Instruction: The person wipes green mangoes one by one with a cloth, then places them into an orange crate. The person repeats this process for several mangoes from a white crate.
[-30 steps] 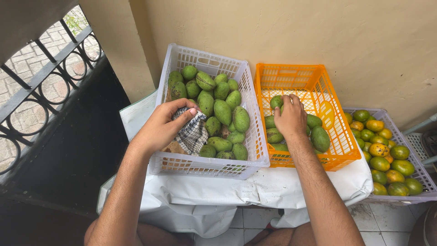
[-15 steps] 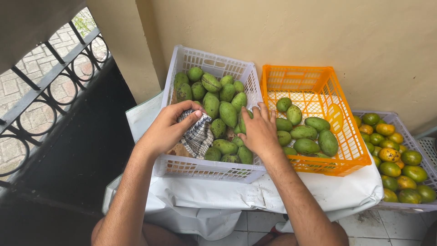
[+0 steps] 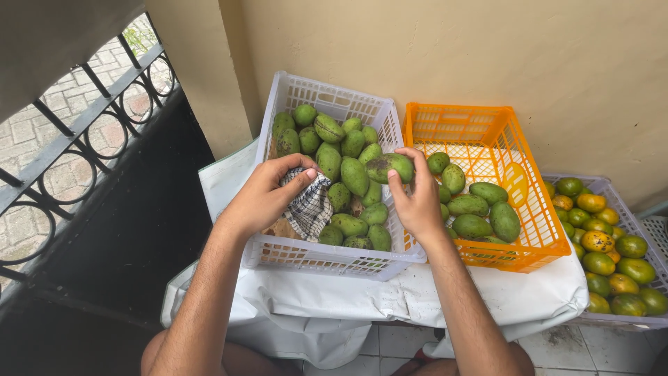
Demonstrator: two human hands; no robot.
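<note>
Tiled floor (image 3: 557, 351) shows at the bottom, under a low desk draped in white sheet (image 3: 362, 306) that sags over the front edge. Nearest on the sheet stands a white crate (image 3: 327, 259) with latticed walls, full of green mangoes.

Left hand (image 3: 268, 198) rests inside the crate at its near left part, fingers curled around a checked cloth (image 3: 311, 207), which hangs bunched down among the fruit.

Right hand (image 3: 415, 202) is over the crate's right wall, fingers and thumb closed around one mango (image 3: 390, 167). This mango is held just above the pile, at the right side of the white crate. Its long axis lies roughly level, running left to right, with the blunter end toward the left and the other end hidden in the fingers. Its skin is dull green with dark brown blotches and scuffs.

Just beside, to the right, an orange crate (image 3: 536, 247) holds fewer green mangoes, lying on its floor. Further right, a pale crate (image 3: 616, 191) carries round green and orange-yellow fruit.

Behind everything rises a plain cream wall (image 3: 487, 56). On the left, a black iron railing (image 3: 76, 132) with ring patterns stands before brick paving.
</note>
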